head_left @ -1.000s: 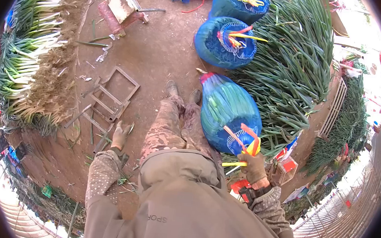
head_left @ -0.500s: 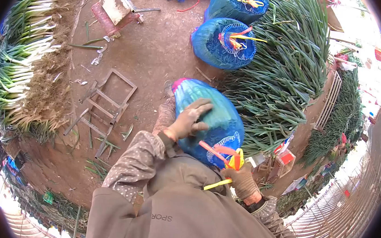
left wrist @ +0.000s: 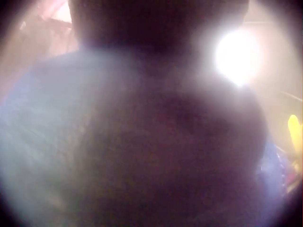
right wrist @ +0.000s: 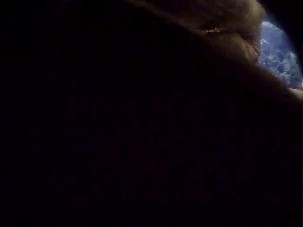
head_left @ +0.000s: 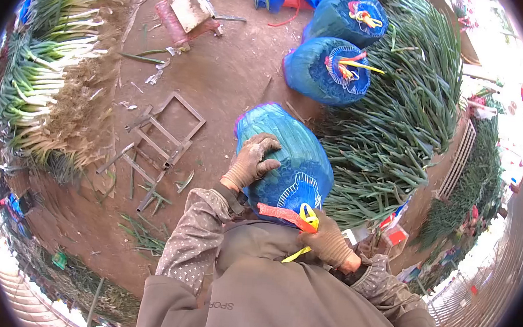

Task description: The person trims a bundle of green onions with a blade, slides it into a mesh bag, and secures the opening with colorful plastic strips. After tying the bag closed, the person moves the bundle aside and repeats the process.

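Note:
A stuffed blue mesh bag (head_left: 293, 150) with green contents leans against the person's front in the head view. The gloved left hand (head_left: 251, 161) rests on its upper left side, fingers laid over the mesh. At the bag's gathered end, the gloved right hand (head_left: 331, 241) grips the neck beside a red strip (head_left: 282, 214) and a yellow tie (head_left: 309, 216). The left wrist view is mostly dark and blurred. In the right wrist view, part of the glove (right wrist: 232, 35) shows beside blue mesh (right wrist: 280, 54); the rest is black.
Two more filled blue bags (head_left: 329, 70) stand ahead, beside a large heap of green onions (head_left: 393, 125) on the right. A metal frame (head_left: 164, 132) lies on the ground to the left, with a small stool (head_left: 191, 7) beyond it. Rows of onions (head_left: 41, 78) line the far left.
The left hand has come from beside the metal frame onto the bag. The bag has shifted left and closer to the body, with the right hand still at its tied end.

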### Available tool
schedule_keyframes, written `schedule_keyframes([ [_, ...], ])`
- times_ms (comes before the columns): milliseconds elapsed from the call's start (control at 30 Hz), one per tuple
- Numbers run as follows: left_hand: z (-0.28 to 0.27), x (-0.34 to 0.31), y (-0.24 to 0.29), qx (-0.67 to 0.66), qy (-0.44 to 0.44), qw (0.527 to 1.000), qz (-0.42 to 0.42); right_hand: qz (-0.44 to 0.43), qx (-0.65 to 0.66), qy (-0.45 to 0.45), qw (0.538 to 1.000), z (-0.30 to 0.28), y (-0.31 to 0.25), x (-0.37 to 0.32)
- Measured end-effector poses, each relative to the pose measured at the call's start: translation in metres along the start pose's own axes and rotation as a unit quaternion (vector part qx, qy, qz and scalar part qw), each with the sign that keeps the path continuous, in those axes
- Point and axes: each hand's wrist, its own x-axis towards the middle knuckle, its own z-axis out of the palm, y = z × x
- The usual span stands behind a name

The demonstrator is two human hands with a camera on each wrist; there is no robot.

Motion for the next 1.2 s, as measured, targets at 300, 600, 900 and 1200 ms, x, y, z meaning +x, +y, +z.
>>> schedule_keyframes([
  [300, -0.033, 0.011, 0.074, 0.129, 0.089, 0.985, 0.069, -0.034, 0.057, -0.025, 0.997, -0.015, -0.035, -0.011],
  [600, -0.024, 0.003, 0.134, 0.259, 0.13, 0.954, 0.072, -0.021, 0.072, -0.025, 0.997, -0.02, -0.036, -0.019],
  [900, 0.005, -0.008, 0.074, 0.182, 0.139, 0.973, -0.012, -0.022, 0.029, -0.024, 0.999, -0.013, -0.031, 0.017],
  [1200, 0.015, -0.021, 0.057, 0.085, 0.059, 0.99, -0.091, 0.018, 0.182, -0.031, 0.983, -0.04, 0.002, 0.076],
])
